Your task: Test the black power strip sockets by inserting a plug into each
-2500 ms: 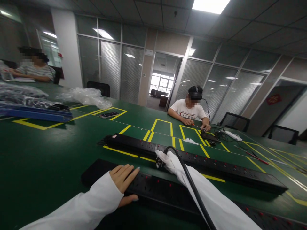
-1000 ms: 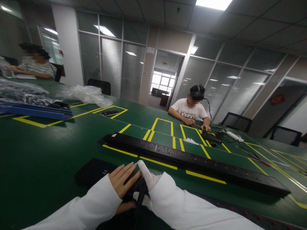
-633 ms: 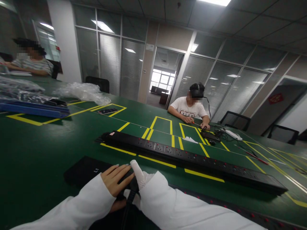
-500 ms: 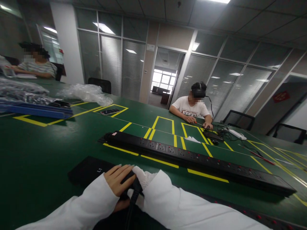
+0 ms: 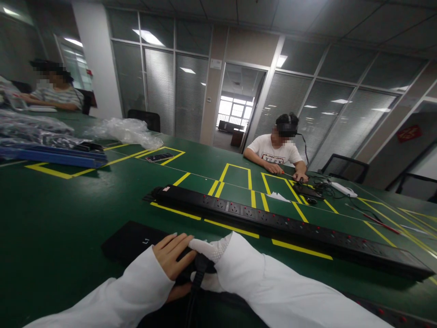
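My left hand [image 5: 173,256] is bare and wraps round the near end of a black power strip marked L1 [image 5: 136,239], its fingers across the top. My right hand [image 5: 210,257] wears a white dotted glove and is closed at the same end, beside a thick black cable [image 5: 197,282] that hangs toward me. Whether the glove grips the cable or the strip's end is partly hidden. Beyond my hands a long black power strip [image 5: 259,217] with red switches lies diagonally on the green table [image 5: 68,209].
Part of another strip [image 5: 382,312] shows at lower right. A blue tray [image 5: 58,156] and plastic wrap [image 5: 119,132] lie at left, a phone [image 5: 160,157] nearer the middle. Across the table, a person [image 5: 276,150] handles cables; another person [image 5: 56,93] sits far left.
The view has shifted slightly, so most things appear a little further right. My gloved right hand has shifted slightly against the strip's end. Both hands remain closed there.
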The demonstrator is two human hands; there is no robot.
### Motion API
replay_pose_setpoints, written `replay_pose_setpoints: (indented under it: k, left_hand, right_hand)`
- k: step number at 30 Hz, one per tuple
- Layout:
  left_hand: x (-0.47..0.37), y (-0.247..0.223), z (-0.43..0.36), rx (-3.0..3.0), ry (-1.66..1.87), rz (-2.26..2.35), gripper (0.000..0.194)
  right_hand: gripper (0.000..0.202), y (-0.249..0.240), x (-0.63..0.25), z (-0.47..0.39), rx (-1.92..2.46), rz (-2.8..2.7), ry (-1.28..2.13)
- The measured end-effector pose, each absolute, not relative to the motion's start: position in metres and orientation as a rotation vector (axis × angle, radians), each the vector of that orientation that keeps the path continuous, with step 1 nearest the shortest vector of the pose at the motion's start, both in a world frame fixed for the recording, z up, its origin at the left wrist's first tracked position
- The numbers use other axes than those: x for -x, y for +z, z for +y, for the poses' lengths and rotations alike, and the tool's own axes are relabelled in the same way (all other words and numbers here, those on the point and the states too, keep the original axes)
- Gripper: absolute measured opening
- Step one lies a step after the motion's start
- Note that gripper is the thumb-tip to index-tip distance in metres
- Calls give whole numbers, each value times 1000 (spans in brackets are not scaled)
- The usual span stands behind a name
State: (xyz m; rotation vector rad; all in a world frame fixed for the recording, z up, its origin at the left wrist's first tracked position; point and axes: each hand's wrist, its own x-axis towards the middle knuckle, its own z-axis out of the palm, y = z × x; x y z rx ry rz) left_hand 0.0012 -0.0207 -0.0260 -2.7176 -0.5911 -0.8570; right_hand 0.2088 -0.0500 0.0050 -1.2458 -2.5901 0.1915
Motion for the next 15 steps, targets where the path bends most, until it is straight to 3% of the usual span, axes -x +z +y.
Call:
replay_pose_setpoints:
  k: [8,15]
  left_hand:
    - [1,-25,-20,2728,-813,-573,49]
    - [3,-28,-17,2739,-752,-569,50]
  right_hand:
    - [49,31,-209,-71,1203,-2653,107]
    - [46,61,-205,-82,1343,-2729,-103]
